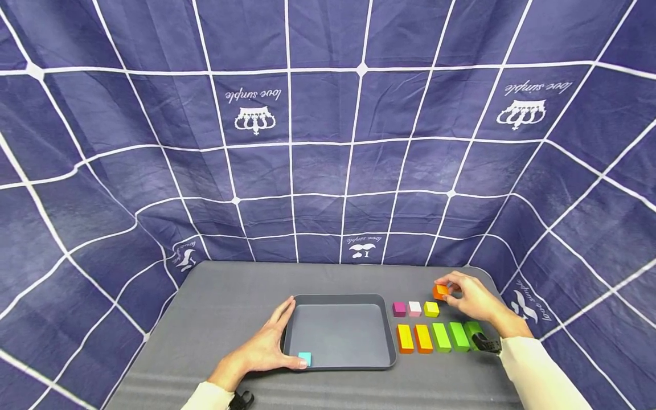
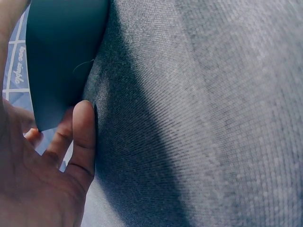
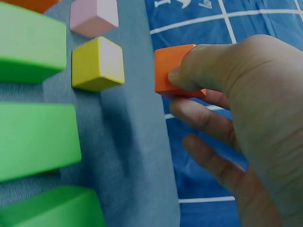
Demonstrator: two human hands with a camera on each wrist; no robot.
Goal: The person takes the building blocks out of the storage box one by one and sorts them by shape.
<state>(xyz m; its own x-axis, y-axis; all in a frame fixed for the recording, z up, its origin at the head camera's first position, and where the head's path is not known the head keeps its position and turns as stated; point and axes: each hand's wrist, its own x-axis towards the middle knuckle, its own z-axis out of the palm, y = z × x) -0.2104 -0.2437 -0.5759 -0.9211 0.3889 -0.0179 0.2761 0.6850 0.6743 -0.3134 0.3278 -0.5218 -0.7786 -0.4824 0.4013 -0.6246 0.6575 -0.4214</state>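
My right hand [image 1: 468, 293] pinches an orange cube [image 3: 173, 68] between thumb and fingers, holding it above the table behind the row of small cubes. My left hand [image 1: 263, 344] rests at the near left corner of a grey tray [image 1: 340, 364]. Its fingers reach along the left side, and the thumb lies at the front rim, beside a cyan cube [image 1: 304, 357] inside the tray. The left wrist view shows the thumb [image 2: 84, 127] and fingers around the tray's dark outer wall [image 2: 66, 56]; the cyan cube is hidden there.
Right of the tray sit a magenta cube [image 1: 399, 309], a pink cube [image 1: 414, 308] and a yellow cube [image 1: 431, 309]. In front stand yellow-orange blocks [image 1: 405, 339] and green blocks [image 1: 458, 337], one partly behind the right wrist strap. A blue curtain [image 1: 328, 171] borders the table [image 1: 230, 285].
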